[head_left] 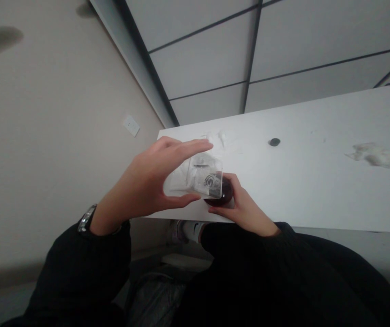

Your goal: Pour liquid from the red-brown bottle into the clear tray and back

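My left hand is curved around a clear plastic box, its thumb along one side and its fingers along the other. A dark round logo shows on the box, and whitish or transparent contents show through. Just to the right, my right hand grips a shiny, dark red rounded object. The box partly covers that object, so its full shape and kind are hidden. Both hands are over the near left part of the white table.
A dark round disc is set on or in the tabletop. Farther right lies a crumpled pale wrapper or tissue. Small clear plastic pieces lie behind the box. A wall with a socket borders the table's left end; panelled doors stand behind.
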